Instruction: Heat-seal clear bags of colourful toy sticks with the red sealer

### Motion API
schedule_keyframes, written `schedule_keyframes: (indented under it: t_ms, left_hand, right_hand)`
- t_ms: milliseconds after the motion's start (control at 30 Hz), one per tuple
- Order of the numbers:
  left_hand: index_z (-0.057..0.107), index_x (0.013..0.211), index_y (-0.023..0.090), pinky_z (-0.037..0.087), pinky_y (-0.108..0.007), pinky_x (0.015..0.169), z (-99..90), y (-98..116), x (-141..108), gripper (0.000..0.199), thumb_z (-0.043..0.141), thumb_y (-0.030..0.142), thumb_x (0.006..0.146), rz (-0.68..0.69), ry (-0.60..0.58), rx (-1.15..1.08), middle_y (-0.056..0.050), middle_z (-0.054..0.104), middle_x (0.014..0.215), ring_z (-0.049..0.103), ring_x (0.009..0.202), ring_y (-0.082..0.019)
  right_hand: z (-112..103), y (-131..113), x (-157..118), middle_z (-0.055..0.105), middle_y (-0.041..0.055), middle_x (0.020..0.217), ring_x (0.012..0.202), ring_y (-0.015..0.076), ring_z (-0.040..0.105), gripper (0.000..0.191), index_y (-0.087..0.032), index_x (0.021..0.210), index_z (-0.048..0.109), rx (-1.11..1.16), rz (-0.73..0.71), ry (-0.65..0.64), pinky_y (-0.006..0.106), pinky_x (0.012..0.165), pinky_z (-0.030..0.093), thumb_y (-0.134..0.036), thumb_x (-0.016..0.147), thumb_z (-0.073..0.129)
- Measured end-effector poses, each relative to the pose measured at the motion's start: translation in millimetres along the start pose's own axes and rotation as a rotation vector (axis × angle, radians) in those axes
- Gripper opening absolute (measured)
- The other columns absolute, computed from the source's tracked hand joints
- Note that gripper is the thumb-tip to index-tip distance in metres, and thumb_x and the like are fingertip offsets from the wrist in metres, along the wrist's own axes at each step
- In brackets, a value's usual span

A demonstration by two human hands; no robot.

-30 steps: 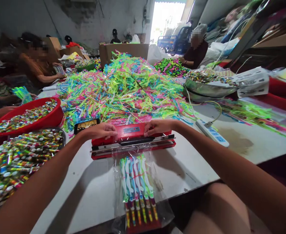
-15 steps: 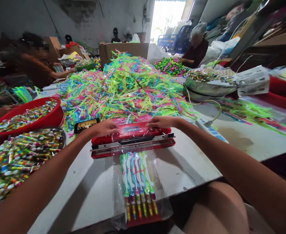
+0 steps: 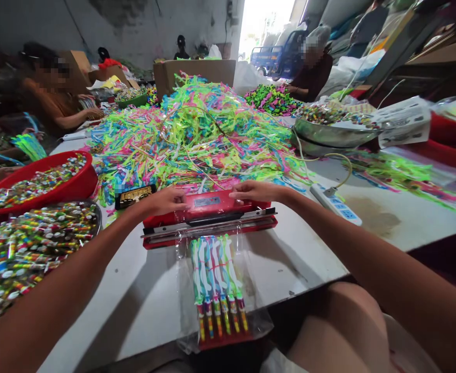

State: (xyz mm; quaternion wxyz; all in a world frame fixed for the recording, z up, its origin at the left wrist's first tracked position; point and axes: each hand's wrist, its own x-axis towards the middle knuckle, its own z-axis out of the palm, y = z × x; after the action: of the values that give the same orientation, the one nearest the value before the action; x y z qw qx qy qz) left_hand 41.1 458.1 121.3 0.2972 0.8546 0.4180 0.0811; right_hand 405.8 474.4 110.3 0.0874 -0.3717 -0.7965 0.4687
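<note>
A red heat sealer (image 3: 208, 203) with a grey label and long metal-edged bars lies across the table before me. A clear plastic bag (image 3: 253, 287) reaches from its bars down to the table's front edge. Inside lie several candy-filled tubes (image 3: 222, 316) with white, blue and green wavy plastic tops, side by side on a red strip. My left hand (image 3: 168, 201) is closed with curled fingers over the sealer's left part. Over its right part, my right hand (image 3: 255, 190) pinches with thumb and fingers. Both seem to hold the bag's faint upper end, which is hard to see.
A pile of coloured plastic strips (image 3: 204, 134) rises behind the sealer. Filled tubes crowd a red basin (image 3: 76, 181) and a metal basin at left. A phone (image 3: 134, 197) and a power strip (image 3: 335, 204) flank the sealer. Other people sit around the table.
The view has shifted slightly, so the sealer and bag appear a little higher and further left. Both hands keep nearly the same hold over the sealer.
</note>
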Motion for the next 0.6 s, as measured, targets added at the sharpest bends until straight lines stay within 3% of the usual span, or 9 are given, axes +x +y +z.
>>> schedule_keyframes:
  t_ms: [133, 267, 333, 433, 500, 600]
  left_hand:
    - [0.076, 0.089, 0.021, 0.045, -0.031, 0.065, 1.0, 2.5, -1.9, 0.037, 0.072, 0.057, 0.091, -0.073, -0.132, -0.102, -0.005, 0.075, 0.084, 0.063, 0.069, -0.019]
    - [0.072, 0.097, 0.023, 0.041, -0.032, 0.052, 5.3, 1.2, -1.3, 0.038, 0.065, 0.061, 0.097, -0.199, -0.218, -0.246, -0.002, 0.07, 0.068, 0.055, 0.048, -0.017]
    - [0.069, 0.095, 0.023, 0.041, -0.031, 0.053, 8.0, 0.1, -1.3, 0.038, 0.063, 0.061, 0.098, -0.172, -0.177, -0.221, -0.001, 0.066, 0.064, 0.057, 0.051, -0.018]
    - [0.07, 0.092, 0.02, 0.045, -0.03, 0.063, 10.3, 3.3, -3.0, 0.039, 0.062, 0.058, 0.098, -0.059, -0.065, -0.142, -0.004, 0.072, 0.077, 0.064, 0.068, -0.018]
    - [0.07, 0.091, 0.019, 0.045, -0.029, 0.067, 10.4, 9.0, -4.7, 0.042, 0.063, 0.06, 0.097, -0.036, -0.025, -0.104, -0.005, 0.073, 0.085, 0.064, 0.076, -0.019]
    - [0.067, 0.086, 0.019, 0.039, -0.029, 0.063, 9.3, 17.8, -4.1, 0.051, 0.073, 0.07, 0.088, -0.092, -0.04, -0.031, -0.002, 0.069, 0.079, 0.06, 0.072, -0.018]
  right_hand:
    - [-1.1, -9.4, 3.5, 0.064, -0.0012, 0.068, 0.057, 0.0127, 0.052, 0.052, -0.018, 0.086, 0.076, -0.074, 0.071, -0.183, 0.026, 0.053, 0.037, -0.071, 0.086, 0.077]
    - [-1.2, -13.6, 11.0, 0.068, 0.0032, 0.07, 0.056, 0.0147, 0.055, 0.052, -0.018, 0.083, 0.075, -0.132, 0.149, -0.178, 0.028, 0.052, 0.037, -0.071, 0.087, 0.074]
    - [0.9, -12.3, 11.7, 0.069, 0.0043, 0.07, 0.057, 0.0154, 0.056, 0.055, -0.018, 0.081, 0.073, -0.137, 0.142, -0.117, 0.029, 0.053, 0.037, -0.073, 0.088, 0.07]
    - [4.3, -8.4, 10.4, 0.064, 0.0023, 0.067, 0.057, 0.0146, 0.054, 0.06, -0.019, 0.075, 0.066, -0.159, 0.104, -0.045, 0.029, 0.053, 0.034, -0.077, 0.089, 0.065]
    - [4.6, -6.4, 9.9, 0.059, -0.0007, 0.063, 0.055, 0.0129, 0.049, 0.061, -0.02, 0.073, 0.059, -0.194, 0.104, -0.047, 0.028, 0.053, 0.03, -0.079, 0.086, 0.069]
    - [1.3, -6.3, 11.9, 0.051, -0.0046, 0.059, 0.054, 0.0108, 0.041, 0.063, -0.021, 0.071, 0.052, -0.229, 0.117, -0.094, 0.028, 0.054, 0.024, -0.077, 0.077, 0.082]
